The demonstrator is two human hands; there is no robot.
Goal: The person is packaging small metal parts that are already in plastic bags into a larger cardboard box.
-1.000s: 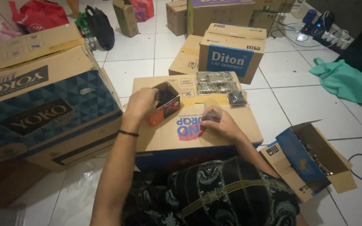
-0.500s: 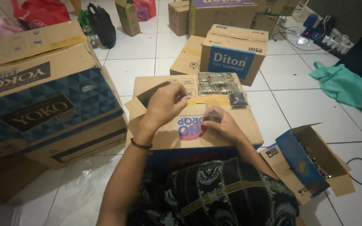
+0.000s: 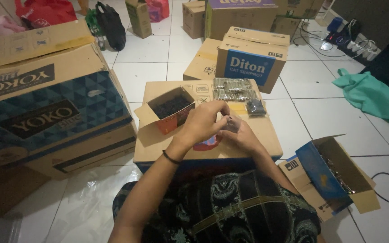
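My left hand [image 3: 202,123] and my right hand [image 3: 244,135] meet over the top of a flat cardboard box [image 3: 158,144] that lies in front of my lap. Between them is a small clear plastic bag [image 3: 232,125]. My right hand holds it from below, and my left fingers are curled at its mouth. A small open orange-sided box [image 3: 171,108] full of small dark pieces sits just left of my left hand. Rows of filled clear packets [image 3: 233,89] and one dark packet [image 3: 255,107] lie at the far side of the box top.
A big blue-patterned carton [image 3: 46,112] stands close on the left. Another open box [image 3: 334,175] of small parts sits on the floor at my right. A blue-labelled carton [image 3: 253,60] and more boxes stand beyond on the white tiles, with a green cloth [image 3: 372,96] at right.
My left hand has left the small open box of dark pieces and moved right to the bag in my right hand. The small box now stands uncovered.
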